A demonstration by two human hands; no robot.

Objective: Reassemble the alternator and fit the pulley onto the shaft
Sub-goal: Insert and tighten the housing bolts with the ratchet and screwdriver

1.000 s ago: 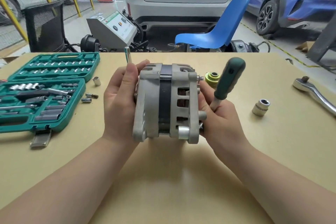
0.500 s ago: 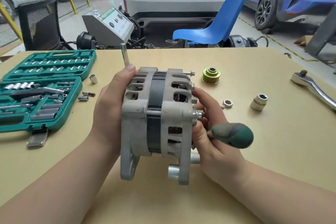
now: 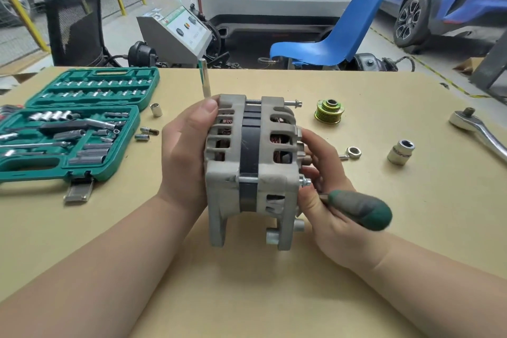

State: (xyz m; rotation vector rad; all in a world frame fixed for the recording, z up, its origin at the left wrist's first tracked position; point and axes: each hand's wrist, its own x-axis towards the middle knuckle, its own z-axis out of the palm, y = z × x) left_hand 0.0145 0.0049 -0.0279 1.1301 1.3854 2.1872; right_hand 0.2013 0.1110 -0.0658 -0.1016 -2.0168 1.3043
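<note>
I see the grey cast-aluminium alternator upright on the tan tabletop, left hand fingers clasping its side, right hand fingers wrapped round a green-handled screwdriver. Brass-coloured grooved pulley lies beyond, apart.

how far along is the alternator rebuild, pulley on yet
Done: the alternator halves are together, with through bolts in; the top bolt still sticks out. In hand: the left hand steadies the housing while the right hand holds a green-handled driver at its end face. Left: the pulley lies on the table, not on the shaft.
</note>
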